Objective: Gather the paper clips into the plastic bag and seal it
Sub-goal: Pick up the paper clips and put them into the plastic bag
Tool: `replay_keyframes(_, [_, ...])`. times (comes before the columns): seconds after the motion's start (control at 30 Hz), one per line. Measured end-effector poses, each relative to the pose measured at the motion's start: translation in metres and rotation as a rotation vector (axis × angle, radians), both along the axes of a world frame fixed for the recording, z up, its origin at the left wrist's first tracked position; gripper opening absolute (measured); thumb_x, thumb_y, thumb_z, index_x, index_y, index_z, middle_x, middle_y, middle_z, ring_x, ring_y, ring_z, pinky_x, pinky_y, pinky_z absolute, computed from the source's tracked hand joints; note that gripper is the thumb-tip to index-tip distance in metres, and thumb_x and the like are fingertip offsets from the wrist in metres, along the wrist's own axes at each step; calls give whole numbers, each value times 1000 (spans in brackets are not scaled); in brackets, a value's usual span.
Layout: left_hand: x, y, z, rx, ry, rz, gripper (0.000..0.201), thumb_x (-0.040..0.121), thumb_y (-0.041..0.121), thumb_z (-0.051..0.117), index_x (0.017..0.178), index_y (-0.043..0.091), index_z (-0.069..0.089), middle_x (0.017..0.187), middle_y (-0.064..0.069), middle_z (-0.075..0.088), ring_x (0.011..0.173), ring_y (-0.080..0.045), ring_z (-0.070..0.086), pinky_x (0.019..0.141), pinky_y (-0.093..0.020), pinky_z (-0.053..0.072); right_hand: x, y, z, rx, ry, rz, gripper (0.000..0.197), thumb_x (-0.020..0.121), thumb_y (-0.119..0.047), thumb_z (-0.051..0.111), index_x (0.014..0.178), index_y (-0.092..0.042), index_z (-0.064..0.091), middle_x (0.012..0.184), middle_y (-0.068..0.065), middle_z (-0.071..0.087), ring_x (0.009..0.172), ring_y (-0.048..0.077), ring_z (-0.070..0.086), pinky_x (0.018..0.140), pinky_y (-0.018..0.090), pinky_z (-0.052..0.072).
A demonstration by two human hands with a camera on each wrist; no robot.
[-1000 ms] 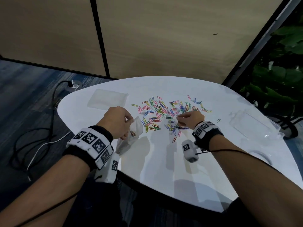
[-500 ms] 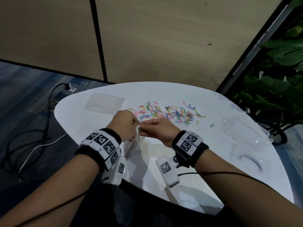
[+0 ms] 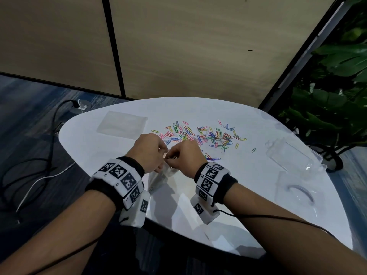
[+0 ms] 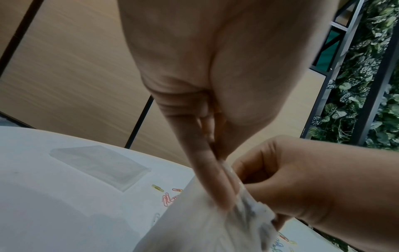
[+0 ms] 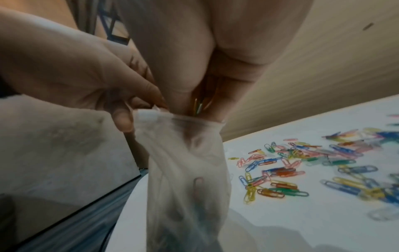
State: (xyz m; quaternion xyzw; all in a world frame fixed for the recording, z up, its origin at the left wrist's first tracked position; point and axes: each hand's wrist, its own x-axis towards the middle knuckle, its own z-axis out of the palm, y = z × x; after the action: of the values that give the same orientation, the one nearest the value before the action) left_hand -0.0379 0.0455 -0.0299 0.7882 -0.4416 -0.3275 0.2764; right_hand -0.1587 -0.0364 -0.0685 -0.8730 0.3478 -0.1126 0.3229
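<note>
Above the near part of the white rounded table (image 3: 248,185), the left hand (image 3: 148,153) pinches the rim of a small clear plastic bag (image 3: 158,178) between thumb and fingers, holding its mouth up while the body of the bag hangs down toward the tabletop. The right hand (image 3: 186,157) meets it at the mouth, its fingers curled around a few coloured wire paper clips (image 5: 200,104) and their tips pushed just inside the opening; the right wrist view shows these clips pressed between the fingers at the rim, and one more clip (image 5: 197,185) lying lower inside the bag. Beyond the hands, the scattered pile of multicoloured paper clips (image 3: 200,135) lies loose on the table. A flat stack of clear plastic bags (image 3: 122,125) lies to the far left, and an open transparent plastic box (image 3: 294,157) sits at the right edge.
</note>
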Motion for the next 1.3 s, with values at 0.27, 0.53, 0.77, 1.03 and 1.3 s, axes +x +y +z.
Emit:
replay_keyframes(0.27, [1,0,0,4,-10,3,23,101,4,51,105,3,73,69,-17,73,55,-24,73,59,-32,64,2,2,4,-76,55,29,14,77,-11,67,82,-12,80,75,6,75,70,20,67,72,31,56])
replay_keyframes(0.53, [4,1,-2,12,5,22,23,101,3,50,103,1,73,67,-15,70,50,-22,70,55,-31,62,2,3,10,-83,97,151,18,79,-6,60,78,-9,78,68,5,71,61,21,58,60,24,45])
replay_keyframes(0.77, [12,3,-1,11,16,45,21,100,4,52,104,2,73,68,-17,71,52,-26,71,61,-39,65,-10,-15,20,283,-111,112,35,80,10,55,97,-12,76,96,6,76,92,15,70,86,24,56])
replay_keyframes(1.03, [42,25,-3,41,-3,95,20,100,5,51,103,4,71,71,-20,74,60,-32,74,64,-42,65,-89,-107,-63,78,639,-117,122,49,-49,92,150,-23,29,147,11,37,132,30,43,110,45,39])
replay_keyframes(1.3, [65,37,-7,51,-16,131,15,101,12,56,103,9,70,70,-18,75,62,-31,76,67,-42,66,-61,-90,-92,-5,329,-146,74,71,-30,84,136,-18,52,122,14,49,93,21,57,96,29,47])
